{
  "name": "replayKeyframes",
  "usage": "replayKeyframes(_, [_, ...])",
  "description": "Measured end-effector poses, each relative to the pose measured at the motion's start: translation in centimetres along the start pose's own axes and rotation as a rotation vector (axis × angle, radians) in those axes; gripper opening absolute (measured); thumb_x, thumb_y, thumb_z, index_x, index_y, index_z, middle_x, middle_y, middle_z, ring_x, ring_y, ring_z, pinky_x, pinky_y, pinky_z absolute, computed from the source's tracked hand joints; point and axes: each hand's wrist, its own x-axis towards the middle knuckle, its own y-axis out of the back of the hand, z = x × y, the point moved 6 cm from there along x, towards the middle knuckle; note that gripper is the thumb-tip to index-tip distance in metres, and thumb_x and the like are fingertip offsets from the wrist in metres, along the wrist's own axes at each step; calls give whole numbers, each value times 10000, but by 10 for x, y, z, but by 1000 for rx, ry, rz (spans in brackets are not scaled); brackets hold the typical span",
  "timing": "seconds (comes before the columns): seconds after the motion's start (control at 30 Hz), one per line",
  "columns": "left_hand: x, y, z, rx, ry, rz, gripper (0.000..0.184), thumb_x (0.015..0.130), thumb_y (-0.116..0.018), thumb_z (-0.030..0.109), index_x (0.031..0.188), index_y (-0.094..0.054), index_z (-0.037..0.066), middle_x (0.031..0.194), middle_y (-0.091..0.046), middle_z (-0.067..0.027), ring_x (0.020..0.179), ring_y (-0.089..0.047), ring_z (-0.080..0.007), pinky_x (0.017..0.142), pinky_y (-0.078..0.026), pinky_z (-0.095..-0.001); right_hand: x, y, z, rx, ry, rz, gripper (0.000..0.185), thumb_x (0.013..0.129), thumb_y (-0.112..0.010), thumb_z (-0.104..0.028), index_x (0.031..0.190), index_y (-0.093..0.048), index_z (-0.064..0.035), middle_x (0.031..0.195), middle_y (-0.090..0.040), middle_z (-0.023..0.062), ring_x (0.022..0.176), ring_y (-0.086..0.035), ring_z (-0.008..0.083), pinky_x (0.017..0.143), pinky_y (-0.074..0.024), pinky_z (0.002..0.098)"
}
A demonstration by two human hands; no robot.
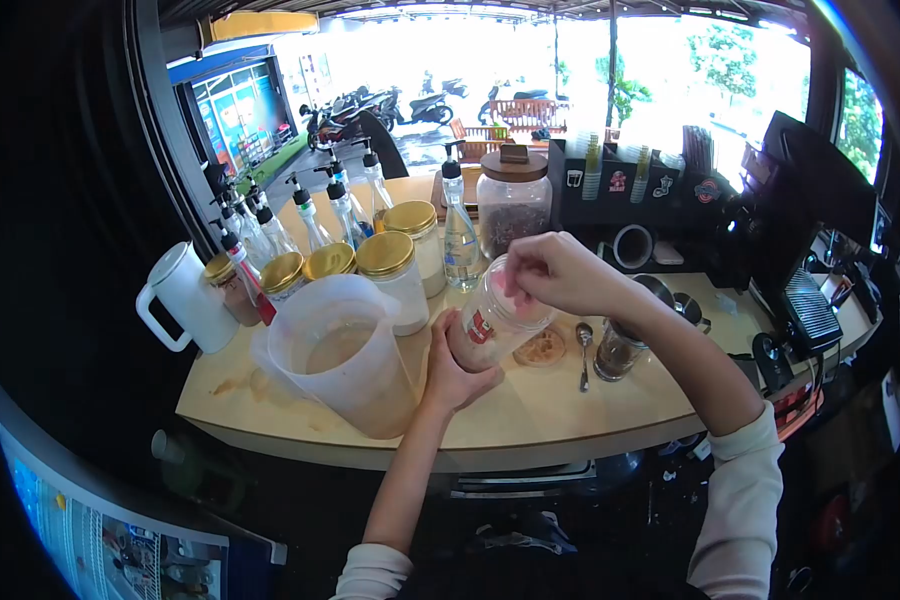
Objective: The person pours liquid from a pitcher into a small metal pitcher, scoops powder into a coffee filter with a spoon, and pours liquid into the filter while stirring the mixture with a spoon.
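Note:
My left hand is wrapped around the lower side of a clear jar with a red logo, tilted over the counter. At the jar's mouth is my right hand, its fingers closed and partly inside the rim. Something pinkish shows by those fingertips, too small to make out. Beside the jar lies a round, clear lid-like piece with brownish marks. A metal spoon and a glass with dark contents are under my right forearm. Left of my left hand stands a large translucent pitcher.
Gold-lidded jars and several pump bottles stand behind the pitcher. A white jug is at the left end. A wooden-lidded jar, a black cup holder and a monitor line the back and right.

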Motion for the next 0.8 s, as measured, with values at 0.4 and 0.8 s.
replayKeyframes(0.4, [-6, -5, 3, 36, -61, -127, 956, 535, -825, 171, 1349, -328, 107, 1279, -432, -143, 1205, -429, -336, 1015, -370, -440, 0, -106, 99, -1466, 787, -605, 216, 780, -606, -237, 967, -677, -154, 1006, -637, 3, 915, -592, 134, 745, -478, 309])
replayKeyframes(0.8, [-6, -5, 2, 101, -89, -108, 971, 535, -820, 175, 1362, -319, 86, 1308, -423, -155, 1210, -420, -353, 1025, -351, -448, 8, -77, 58, -885, 350, -506, 267, 754, -690, -199, 986, -651, -73, 968, -653, 81, 862, -648, 228, 764, -517, 335])
